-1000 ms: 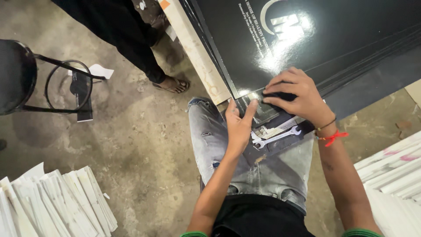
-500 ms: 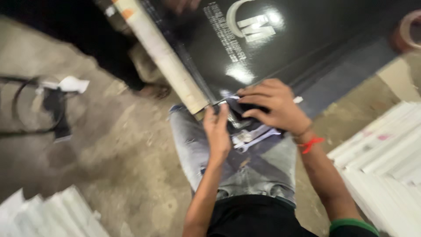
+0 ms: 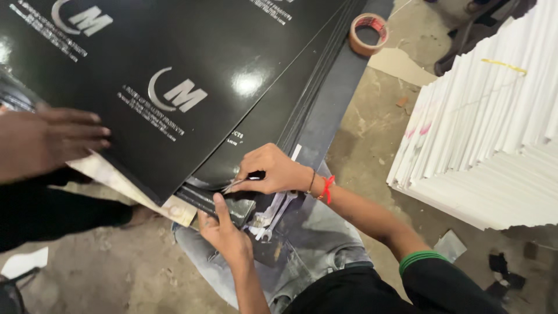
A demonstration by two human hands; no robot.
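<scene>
Concrete floor [image 3: 372,125], dusty and stained, runs under everything; a stack of glossy black sheets [image 3: 192,75] fills the upper left, more of it in view than a second ago, since the camera has swung from the floor side onto the sheets. I note the right hand [image 3: 273,171] at the stack's near corner, fingers closed around a small dark-handled blade [image 3: 241,181] whose metal tip lies against the sheet edge. My left hand [image 3: 224,229] rests just below, thumb pressing on the corner of the lower black strips [image 3: 218,203], other fingers loosely curled; it grips nothing that I can see. Both hands sit at the same corner as before, so the edge work reads as continuing. Wrenches [image 3: 273,215] lie on the lap. Another person's hand [image 3: 49,139] has come in at left, blurred, touching the sheet edge. Tape roll [image 3: 368,34] sits on the far edge; white boards [image 3: 488,134] lean at right.
</scene>
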